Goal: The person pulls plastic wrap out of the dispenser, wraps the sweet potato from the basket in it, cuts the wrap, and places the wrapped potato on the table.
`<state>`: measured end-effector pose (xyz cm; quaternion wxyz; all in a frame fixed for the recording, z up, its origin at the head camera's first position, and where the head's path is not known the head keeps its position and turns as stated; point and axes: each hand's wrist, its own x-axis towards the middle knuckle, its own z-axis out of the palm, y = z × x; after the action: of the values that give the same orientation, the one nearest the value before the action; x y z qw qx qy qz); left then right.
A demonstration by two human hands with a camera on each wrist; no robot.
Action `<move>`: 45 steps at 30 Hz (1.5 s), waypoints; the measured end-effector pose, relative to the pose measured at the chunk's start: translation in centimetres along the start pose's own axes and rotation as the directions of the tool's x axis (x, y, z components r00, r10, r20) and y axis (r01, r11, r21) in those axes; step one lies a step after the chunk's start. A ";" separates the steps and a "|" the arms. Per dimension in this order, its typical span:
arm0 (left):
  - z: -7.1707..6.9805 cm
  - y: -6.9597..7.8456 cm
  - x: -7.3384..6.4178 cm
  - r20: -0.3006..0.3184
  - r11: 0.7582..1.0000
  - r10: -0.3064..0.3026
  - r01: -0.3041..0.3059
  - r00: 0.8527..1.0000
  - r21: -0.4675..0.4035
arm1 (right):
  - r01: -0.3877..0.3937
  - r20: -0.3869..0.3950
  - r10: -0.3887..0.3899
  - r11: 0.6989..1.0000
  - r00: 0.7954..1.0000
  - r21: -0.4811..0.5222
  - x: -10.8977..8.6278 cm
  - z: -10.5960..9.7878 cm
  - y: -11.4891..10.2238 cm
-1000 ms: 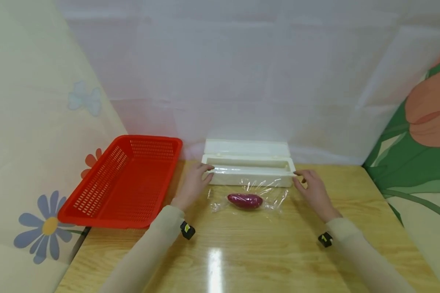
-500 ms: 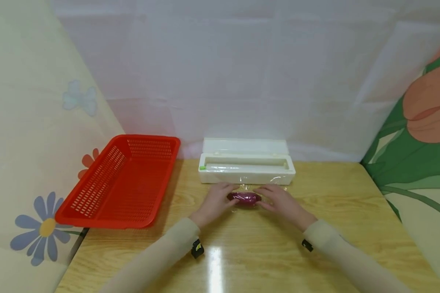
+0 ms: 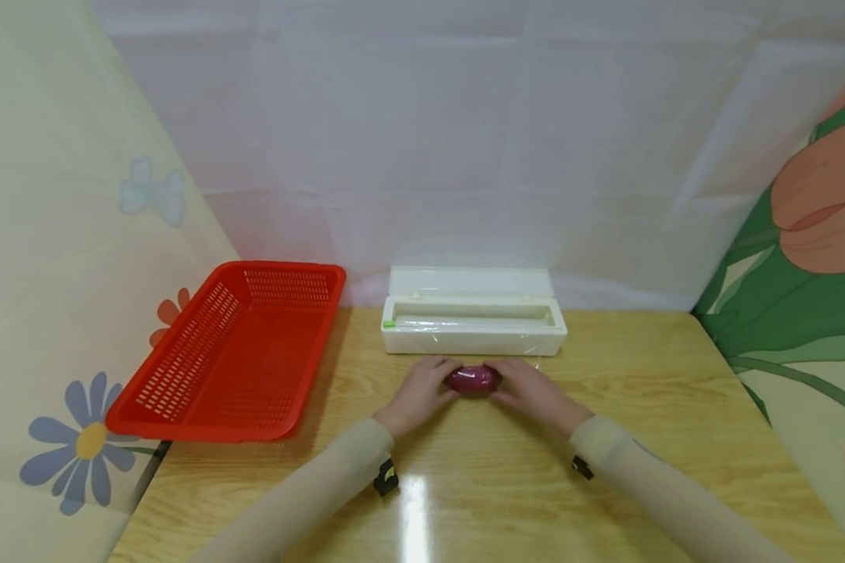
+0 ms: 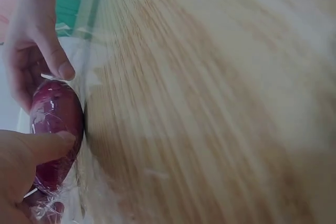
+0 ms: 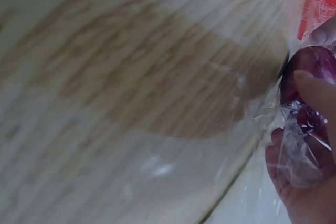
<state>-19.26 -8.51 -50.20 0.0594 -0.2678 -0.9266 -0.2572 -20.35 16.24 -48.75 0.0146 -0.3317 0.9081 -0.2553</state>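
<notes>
While left hand [image 3: 417, 393] and right hand [image 3: 537, 395] fingers gripped its ends, purple oval object [image 3: 473, 379] lay left-to-right, parallel to white box [image 3: 474, 342]. Crinkled clear film [image 5: 300, 163] wrapped it.

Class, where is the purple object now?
In the head view, the purple object is below and right of centre, between the left hand and right hand, in front of the open white box.
</notes>
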 end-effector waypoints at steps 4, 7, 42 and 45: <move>0.3 -0.2 0.2 0.018 0.999 -0.023 0.024 1.000 -0.032 | -0.040 0.009 0.040 0.999 0.999 0.029 0.2 0.2 0.1; 0.5 -0.4 0.2 0.025 0.997 -0.045 0.046 0.999 -0.055 | -0.061 0.017 0.061 0.997 0.998 0.053 0.3 0.3 0.1; -1.6 0.3 -4.7 0.286 0.982 0.148 -0.106 0.947 -0.159 | -0.018 0.212 -0.047 0.955 0.976 0.295 -3.7 0.3 -1.3; -1.8 0.4 -4.8 0.291 0.984 0.156 -0.123 0.944 -0.129 | 0.013 0.212 -0.071 0.964 0.975 0.264 -3.6 0.2 -1.4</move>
<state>-15.06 -11.36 -49.69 -0.0786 -0.3717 -0.8881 -0.2588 -16.66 17.47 -48.82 0.1530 -0.3725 0.8519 -0.3348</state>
